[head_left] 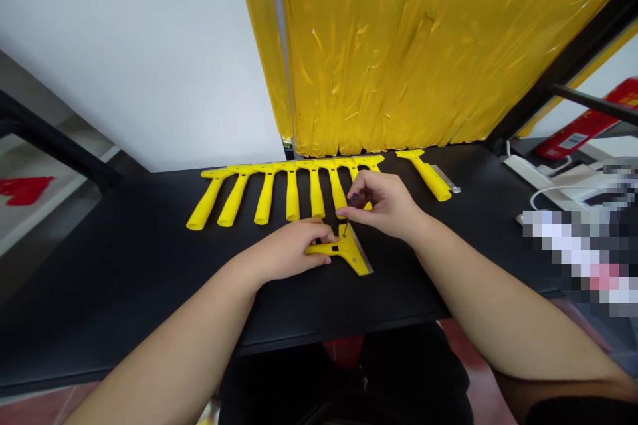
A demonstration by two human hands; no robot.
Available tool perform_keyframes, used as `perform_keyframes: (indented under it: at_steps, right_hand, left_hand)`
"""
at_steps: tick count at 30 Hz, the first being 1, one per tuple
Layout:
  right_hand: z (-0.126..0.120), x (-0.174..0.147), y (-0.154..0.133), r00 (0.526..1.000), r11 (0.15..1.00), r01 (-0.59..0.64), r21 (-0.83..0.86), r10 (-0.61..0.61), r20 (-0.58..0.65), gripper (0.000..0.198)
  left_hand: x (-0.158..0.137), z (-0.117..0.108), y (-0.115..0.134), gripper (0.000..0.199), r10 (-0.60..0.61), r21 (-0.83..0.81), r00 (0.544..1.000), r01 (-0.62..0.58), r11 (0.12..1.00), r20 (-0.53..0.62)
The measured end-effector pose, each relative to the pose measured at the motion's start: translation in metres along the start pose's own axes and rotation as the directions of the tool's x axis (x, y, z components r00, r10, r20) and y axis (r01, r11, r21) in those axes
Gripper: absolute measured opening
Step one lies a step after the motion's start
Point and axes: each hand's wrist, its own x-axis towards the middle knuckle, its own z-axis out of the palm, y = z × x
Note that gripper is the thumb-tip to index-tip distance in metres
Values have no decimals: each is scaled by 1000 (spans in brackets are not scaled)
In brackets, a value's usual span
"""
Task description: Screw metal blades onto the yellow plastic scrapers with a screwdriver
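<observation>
My left hand (pixel 302 249) is closed around the handle of a yellow scraper (pixel 355 257), which lies on the black tabletop with its metal blade edge facing right. Between the thumb and fingers of my right hand (pixel 381 206) is a small screwdriver (pixel 355 200) with a dark handle. Its thin shaft points down at the upper screw spot on the scraper's head. A second screw shows lower on that head. Behind my hands, several yellow scrapers (pixel 267 199) stand in a row with their heads touching or nearly so, handles toward me. My right hand hides part of the row.
Another yellow scraper (pixel 428 176) lies apart at the back right, a metal blade (pixel 445 178) beside it. White devices with a cable (pixel 561 182) and a red package (pixel 581 129) occupy the right end. Yellow plastic sheeting (pixel 399 46) and a white panel (pixel 164 46) border the black table (pixel 149 285).
</observation>
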Motion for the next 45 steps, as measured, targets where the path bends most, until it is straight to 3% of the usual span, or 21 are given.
perform_keyframes:
  at_steps: [3, 9, 21, 29, 39, 45]
  right_hand:
    - [-2, 1, -2, 999, 997, 32, -66, -33, -2, 36]
    - [-11, 0, -1, 996, 1000, -8, -12, 9, 84, 29]
    - [-3, -1, 8, 984, 913, -161, 374, 121, 130, 24]
    - [-9, 0, 13, 969, 858, -239, 455, 180, 169, 27]
    - [-5, 0, 16, 975, 827, -219, 518, 158, 159, 25]
    - [-1, -1, 14, 952, 803, -252, 540, 106, 287, 22]
  left_hand:
    - [0, 0, -1, 28, -3, -9, 1000, 3, 1000, 0]
    - [1, 0, -2, 27, 11, -14, 1000, -11, 1000, -3]
    - [2, 0, -3, 25, 46, -12, 999, -46, 999, -7]
    - [2, 0, -2, 24, 43, -18, 999, -43, 999, -4]
    - [3, -1, -5, 28, 21, -28, 1000, -21, 999, 5]
    - [3, -2, -5, 33, 12, -53, 1000, -10, 999, 28]
